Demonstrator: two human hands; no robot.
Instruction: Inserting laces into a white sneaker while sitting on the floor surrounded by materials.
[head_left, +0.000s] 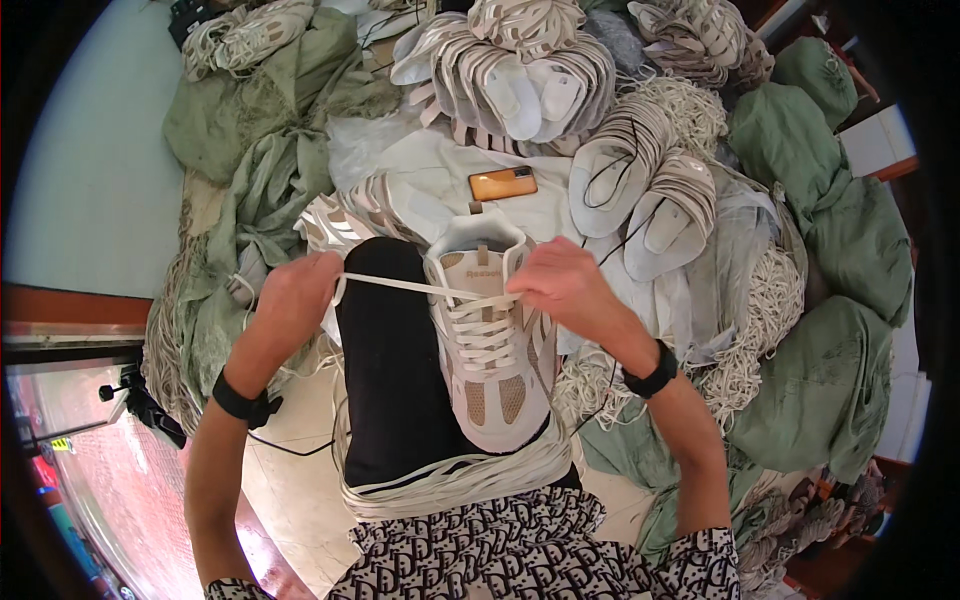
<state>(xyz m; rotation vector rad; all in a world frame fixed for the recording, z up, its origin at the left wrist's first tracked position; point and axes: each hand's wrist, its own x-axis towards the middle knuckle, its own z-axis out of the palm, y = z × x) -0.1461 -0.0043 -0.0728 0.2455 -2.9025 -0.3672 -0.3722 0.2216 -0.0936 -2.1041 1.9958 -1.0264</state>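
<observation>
A cream and beige sneaker rests on my dark-clad lap, its toe toward me and its tongue upright. Cream laces cross its eyelets in several rows. My left hand is closed on one end of the shoelace, pulled out taut to the left over the black cloth. Close beside the shoe's collar, my right hand pinches the other lace end near the top eyelets. A bundle of loose cream laces lies across my lap below the toe.
Stacked shoe uppers stand at the far side, with more stacks to the right. An orange phone lies on white cloth. Tangled laces and green sacks lie to the right; another green sack is at far left.
</observation>
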